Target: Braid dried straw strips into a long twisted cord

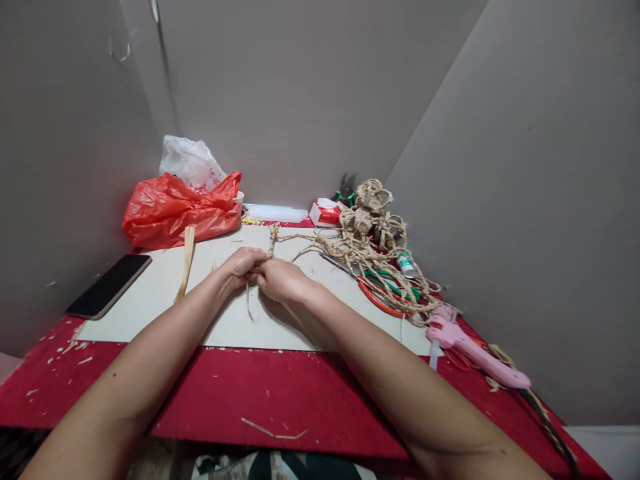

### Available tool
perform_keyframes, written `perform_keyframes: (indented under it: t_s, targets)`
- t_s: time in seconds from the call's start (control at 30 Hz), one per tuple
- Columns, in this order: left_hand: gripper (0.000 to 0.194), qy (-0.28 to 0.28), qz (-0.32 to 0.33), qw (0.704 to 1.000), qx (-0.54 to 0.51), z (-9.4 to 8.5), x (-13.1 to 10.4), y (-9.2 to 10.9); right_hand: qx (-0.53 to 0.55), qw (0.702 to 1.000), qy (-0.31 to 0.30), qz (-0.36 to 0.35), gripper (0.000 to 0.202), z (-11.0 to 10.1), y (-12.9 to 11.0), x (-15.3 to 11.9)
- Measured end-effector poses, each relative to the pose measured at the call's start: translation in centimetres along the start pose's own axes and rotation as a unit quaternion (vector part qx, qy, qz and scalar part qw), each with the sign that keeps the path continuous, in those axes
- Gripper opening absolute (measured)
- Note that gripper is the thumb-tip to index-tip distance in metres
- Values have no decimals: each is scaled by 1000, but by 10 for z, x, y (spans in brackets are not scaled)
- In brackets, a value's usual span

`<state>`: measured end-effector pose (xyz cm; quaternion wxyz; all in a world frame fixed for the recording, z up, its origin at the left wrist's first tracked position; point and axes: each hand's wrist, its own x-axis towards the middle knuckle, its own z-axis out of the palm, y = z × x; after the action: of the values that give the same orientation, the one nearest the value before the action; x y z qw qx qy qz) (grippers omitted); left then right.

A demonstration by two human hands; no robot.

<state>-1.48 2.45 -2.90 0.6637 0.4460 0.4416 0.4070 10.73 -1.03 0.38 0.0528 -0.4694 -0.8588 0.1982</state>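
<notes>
My left hand [241,265] and my right hand [284,279] meet over the middle of a white board [240,331], fingers closed in a pinch. Between them is a twisted straw cord [273,241], whose knotted end sticks up beyond my fingertips. Loose strands hang below the hands, one thin piece [249,303] lying on the board. My fingers hide the exact grip. From near the knotted end, a strand runs right to a tangled heap of straw cord [345,248]. A flat bundle of pale straw strips [186,263] lies left of my hands.
At the left are a phone [110,285] and a red plastic bag [175,210]. Clear glue sticks [276,213] and a small red-and-white box [325,213] stand at the back. Orange-handled scissors [381,301] and a pink glue gun [477,350] lie right. Grey walls enclose the red tabletop [280,393].
</notes>
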Motion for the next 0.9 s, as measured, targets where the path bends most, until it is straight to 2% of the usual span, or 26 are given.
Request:
perform_keyframes:
  t_s: [0.07, 0.1, 0.13, 0.23, 0.27, 0.3, 0.37, 0.43, 0.47, 0.53, 0.7, 0.8, 0.9]
  targets:
    - [18, -2, 13, 1000, 2, -1, 0, 1, 73, 997, -35, -18, 27, -13, 5, -4]
    - [18, -5, 15, 1000, 2, -2, 1, 1, 114, 993, -23, -13, 30, -19, 9, -5]
    - [19, -10, 13, 1000, 4, -2, 1, 1, 141, 990, 21, 7, 34, -25, 15, -4]
    - [17, -17, 0, 1000, 16, -3, 1, 1, 135, 956, 245, 85, 33, -29, 33, 3]
    - [17, -19, -4, 1000, 21, -3, 1, 1, 147, 946, 270, 101, 32, -27, 38, 7]
    - [18, -21, -5, 999, 26, -2, 1, 1, 187, 943, 252, 112, 31, -23, 41, 10]
    - [21, -27, 1, 999, 33, -1, 0, 0, 322, 929, 128, 127, 31, -12, 45, 17]
    - [24, -29, 10, 999, 43, -1, 0, 0, 437, 889, 13, 134, 32, -4, 46, 20]
    - [24, -32, 13, 998, 50, -1, 0, -1, 468, 873, -12, 133, 32, -2, 46, 21]
    - [22, -44, 16, 996, 70, -1, -1, -1, 490, 862, -27, 128, 33, -2, 49, 21]
    - [20, -63, 15, 992, 111, 1, -4, 1, 496, 856, -86, 121, 38, -5, 63, 21]
    - [17, -51, 38, 987, 147, 3, -6, 3, 530, 837, -67, 117, 35, -2, 66, 23]
    - [14, -20, 59, 969, 238, 0, -7, 6, 552, 823, -30, 131, 31, 2, 62, 25]
